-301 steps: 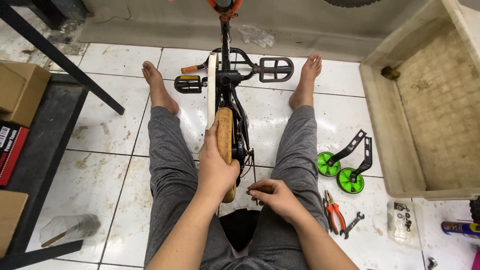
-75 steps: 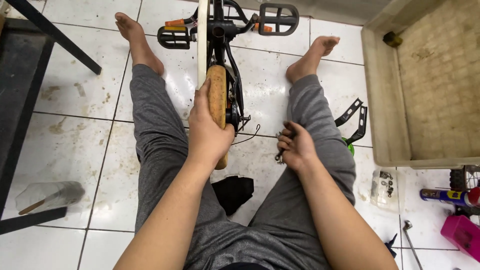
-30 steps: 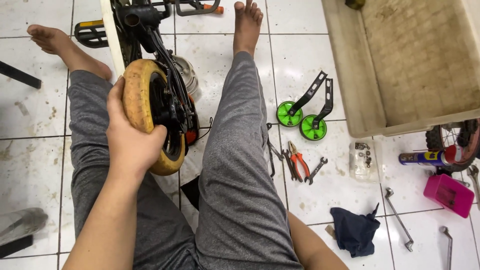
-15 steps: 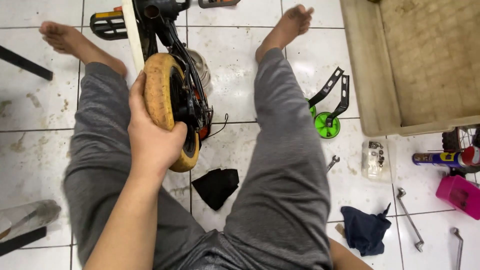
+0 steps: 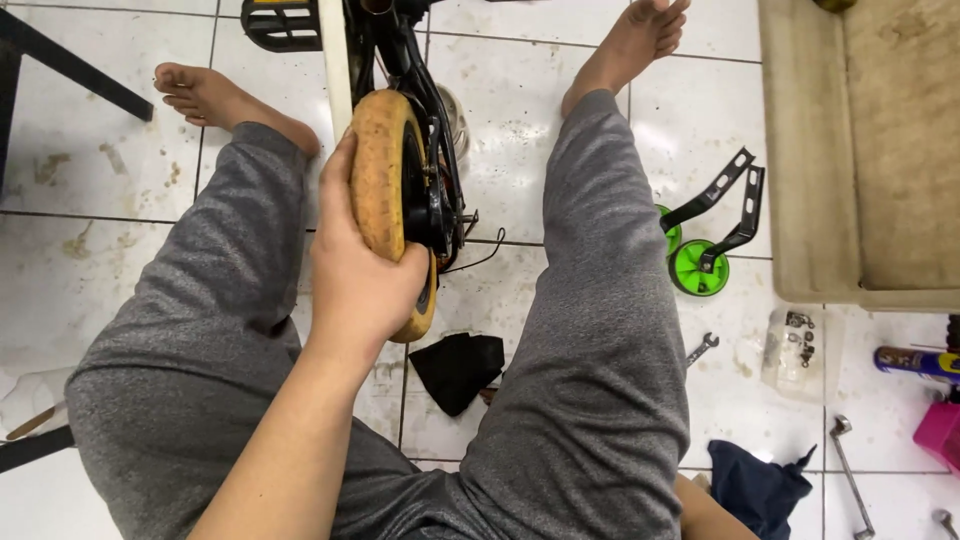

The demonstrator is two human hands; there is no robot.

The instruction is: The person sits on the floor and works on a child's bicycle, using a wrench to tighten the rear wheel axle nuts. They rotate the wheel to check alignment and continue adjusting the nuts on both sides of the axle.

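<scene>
My left hand (image 5: 355, 275) grips the tan tyre of a small bicycle wheel (image 5: 385, 180), fingers wrapped over its lower part. The wheel belongs to a little black bike frame (image 5: 425, 130) that stands upside down between my outstretched legs in grey trousers. A black pedal (image 5: 280, 22) shows at the top. Only a bit of my right arm (image 5: 715, 512) shows at the bottom edge; the hand itself is out of view. A black cloth (image 5: 458, 368) lies on the tiles just below the wheel.
Two green training wheels (image 5: 700, 255) on black brackets lie right of my right leg. A small spanner (image 5: 702, 348), a clear bag of small parts (image 5: 795, 345), a dark blue rag (image 5: 755, 485), a longer wrench (image 5: 848, 475) and a spray can (image 5: 915, 362) lie at right. A beige tub (image 5: 810, 160) fills the upper right.
My view has shifted back left, centring the wheel. My left hand keeps its grip on the tyre. My right hand, by the axle earlier, has left the view.
</scene>
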